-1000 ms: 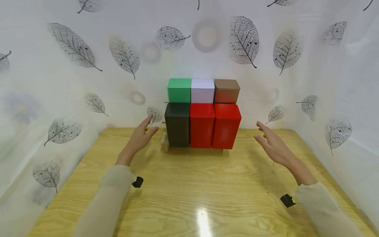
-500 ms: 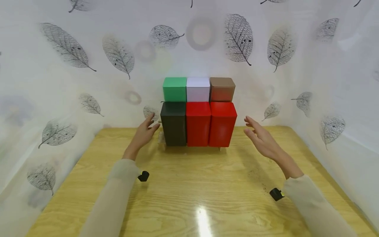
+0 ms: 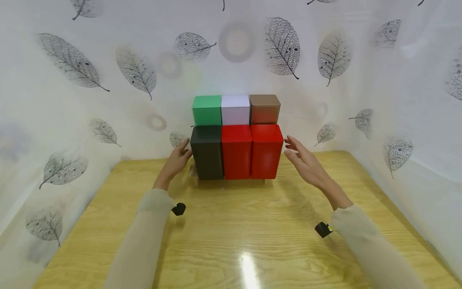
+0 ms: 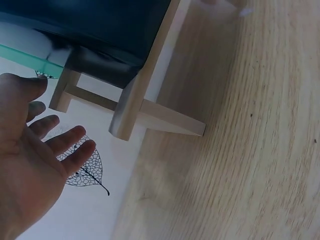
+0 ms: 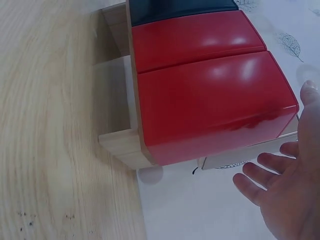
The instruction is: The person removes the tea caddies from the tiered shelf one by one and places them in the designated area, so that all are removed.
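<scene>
Side by side in the front row stand a black box (image 3: 207, 156), a red box (image 3: 236, 154) and a second red box (image 3: 266, 154). Behind them, higher up, are a green box (image 3: 207, 110), a white box (image 3: 235, 110) and a brown box (image 3: 265, 109). All rest on a wooden rack (image 4: 131, 107), seen in the left wrist view. My left hand (image 3: 177, 160) is beside the black box's left side, fingers relaxed and holding nothing. On the other side, my right hand (image 3: 304, 162) is near the right red box with fingers extended, apart from it in the right wrist view.
The rack stands towards the back of a wooden table (image 3: 223, 233). A white curtain (image 3: 144, 24) with leaf prints hangs behind it and along both sides. Small black cameras (image 3: 178, 209) hang at the wrists.
Both hands have moved inward toward the boxes, the right hand travelling further left. The head view has shifted slightly, so the boxes appear a little further left. Nothing has been taken hold of.
</scene>
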Demonstrator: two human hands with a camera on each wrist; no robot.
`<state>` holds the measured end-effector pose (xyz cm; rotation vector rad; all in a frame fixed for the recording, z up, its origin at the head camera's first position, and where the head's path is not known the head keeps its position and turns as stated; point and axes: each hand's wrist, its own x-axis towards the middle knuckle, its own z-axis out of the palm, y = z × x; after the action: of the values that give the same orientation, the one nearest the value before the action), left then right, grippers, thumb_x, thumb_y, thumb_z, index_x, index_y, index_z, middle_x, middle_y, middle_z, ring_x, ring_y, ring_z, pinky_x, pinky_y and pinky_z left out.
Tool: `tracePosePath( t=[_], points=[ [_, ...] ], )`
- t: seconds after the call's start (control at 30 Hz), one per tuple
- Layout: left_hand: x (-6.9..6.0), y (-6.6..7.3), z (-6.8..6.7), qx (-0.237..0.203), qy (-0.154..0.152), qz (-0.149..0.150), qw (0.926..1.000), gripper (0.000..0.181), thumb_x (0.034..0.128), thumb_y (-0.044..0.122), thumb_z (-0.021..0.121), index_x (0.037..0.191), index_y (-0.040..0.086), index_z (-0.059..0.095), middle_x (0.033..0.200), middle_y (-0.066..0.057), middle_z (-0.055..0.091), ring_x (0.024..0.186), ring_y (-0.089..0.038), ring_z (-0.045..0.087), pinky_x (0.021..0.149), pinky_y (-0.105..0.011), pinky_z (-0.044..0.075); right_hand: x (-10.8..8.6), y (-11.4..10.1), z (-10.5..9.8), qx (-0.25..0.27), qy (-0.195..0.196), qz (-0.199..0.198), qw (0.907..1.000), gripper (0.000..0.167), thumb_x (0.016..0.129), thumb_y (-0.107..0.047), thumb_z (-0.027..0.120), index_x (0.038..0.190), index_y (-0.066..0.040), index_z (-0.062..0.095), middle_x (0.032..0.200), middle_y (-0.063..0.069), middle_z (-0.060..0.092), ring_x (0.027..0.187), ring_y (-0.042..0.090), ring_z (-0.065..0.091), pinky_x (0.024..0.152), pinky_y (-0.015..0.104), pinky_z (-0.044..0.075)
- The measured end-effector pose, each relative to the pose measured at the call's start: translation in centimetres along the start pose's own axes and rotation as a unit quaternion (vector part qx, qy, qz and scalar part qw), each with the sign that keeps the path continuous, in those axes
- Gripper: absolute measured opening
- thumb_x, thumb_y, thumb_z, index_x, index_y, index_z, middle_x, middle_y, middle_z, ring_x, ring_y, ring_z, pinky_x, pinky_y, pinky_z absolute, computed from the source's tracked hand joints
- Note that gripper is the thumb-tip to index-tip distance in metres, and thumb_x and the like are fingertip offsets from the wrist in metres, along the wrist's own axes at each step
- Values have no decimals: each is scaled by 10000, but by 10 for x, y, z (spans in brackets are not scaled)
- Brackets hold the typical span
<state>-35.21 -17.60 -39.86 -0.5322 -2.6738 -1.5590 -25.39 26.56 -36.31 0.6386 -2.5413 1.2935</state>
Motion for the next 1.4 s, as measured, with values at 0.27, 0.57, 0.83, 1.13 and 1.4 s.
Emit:
tracePosePath(
  t=[0.27, 0.57, 0.83, 1.13, 1.4],
  points=[
    [5, -8, 6, -583, -77, -111, 9982, 597, 1141, 234, 423, 1666, 118, 163, 1662, -190, 272, 1492, -370, 351, 1226, -540, 297, 19, -3, 2, 469, -53, 153, 9988, 708, 1104, -382, 494, 1663, -78, 183, 1670, 140, 282, 1436, 414, 408, 1155, 617, 381],
    [9, -13, 9, -603, 3, -98, 9981, 589, 1142, 299, 421, 1661, 122, 208, 1701, -121, 183, 1496, -351, 347, 1234, -524, 288, 33, -7, 5, 584, 42, 276, 9979, 701, 1089, -398, 522, 1669, -158, 211, 1688, 89, 258, 1449, 414, 400, 1188, 602, 341],
    [8, -12, 7, -396, -55, -221, 9990, 613, 1143, 384, 375, 1671, 163, 155, 1719, -60, 118, 1535, -341, 259, 1236, -559, 267, 39, -4, 6, 649, 17, 279, 9975, 714, 1081, -383, 555, 1670, -163, 217, 1666, 106, 307, 1404, 419, 449, 1160, 585, 382],
    [7, -5, 7, -611, 9, -167, 9980, 581, 1153, 261, 372, 1663, 99, 146, 1709, -129, 136, 1422, -396, 422, 1122, -490, 425, 43, -6, 8, 834, 138, 175, 9963, 702, 1070, -311, 599, 1655, -127, 256, 1635, 109, 360, 1435, 335, 424, 1147, 549, 418],
    [10, -10, 9, -894, 78, -130, 9959, 575, 1149, 232, 393, 1657, 80, 170, 1714, -100, 122, 1508, -362, 314, 1177, -518, 392, 40, -5, 4, 893, 156, 463, 9948, 729, 1033, -345, 658, 1642, -148, 308, 1619, 93, 389, 1406, 347, 454, 1132, 546, 441]
  ],
)
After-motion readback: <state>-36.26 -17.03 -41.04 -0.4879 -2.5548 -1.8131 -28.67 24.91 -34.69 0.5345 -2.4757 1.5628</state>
